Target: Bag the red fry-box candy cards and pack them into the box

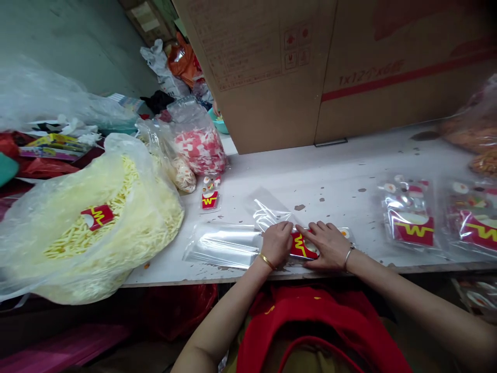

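Observation:
My left hand, its fingers curled, pinches the clear plastic bag at the left end of a small red fries box with a yellow zigzag mark. Over the box's right side lies my right hand, fingers bent and pressing on it, so much of the box is hidden. A small egg-shaped piece shows in clear film beyond my right fingers. Left of my hands is a flat stack of clear plastic bags. Another loose clear bag sticks up behind my left hand.
A big bag of pale yellow fry-shaped pieces stands left, a red box on top. Behind are a bag of pink-and-white pieces and a filled packet. Filled packets lie right. A large cardboard carton blocks the back.

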A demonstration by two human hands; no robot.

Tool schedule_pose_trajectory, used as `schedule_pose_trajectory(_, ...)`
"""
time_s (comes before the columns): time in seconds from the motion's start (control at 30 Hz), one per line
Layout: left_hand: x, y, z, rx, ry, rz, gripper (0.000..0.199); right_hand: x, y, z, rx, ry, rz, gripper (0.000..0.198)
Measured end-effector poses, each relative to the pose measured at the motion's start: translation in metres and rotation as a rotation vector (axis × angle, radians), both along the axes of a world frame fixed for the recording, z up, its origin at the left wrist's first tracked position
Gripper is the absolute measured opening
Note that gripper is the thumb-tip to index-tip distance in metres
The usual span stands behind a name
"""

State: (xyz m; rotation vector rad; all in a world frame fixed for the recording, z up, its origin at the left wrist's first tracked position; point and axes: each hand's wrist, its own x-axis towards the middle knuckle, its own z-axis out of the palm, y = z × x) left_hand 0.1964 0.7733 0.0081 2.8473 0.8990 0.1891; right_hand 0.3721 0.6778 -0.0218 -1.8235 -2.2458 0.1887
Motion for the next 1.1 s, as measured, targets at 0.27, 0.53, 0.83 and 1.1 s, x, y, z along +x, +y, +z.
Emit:
schedule_pose_trajectory(0.27, -0.016, -0.003, -0.010, 0.084, 0.146, 0.146, 0.025, 0.002, 0.005, 0.000, -0.039, -0.022, -0.188, 0.093)
schedule_pose_trajectory(0.53, 0.004, -0.014, 0.004, 0.061, 0.122, 0.136, 0.017, -0.001, 0.014, 0.005, -0.155, 0.001, -0.337, 0.087)
schedule_pose_trajectory(0.83, 0.038, -0.027, 0.032, 0.024, 0.342, -0.231, 0.020, 0.021, 0.010, 0.007, -0.052, 0.005, -0.016, 0.096)
schedule_pose_trajectory(1.1, 0.035, 0.043, 0.034, -0.133, 0.363, -0.487, 0.054, 0.035, -0.028, -0.026, 0.251, 0.238, -0.351, 0.111)
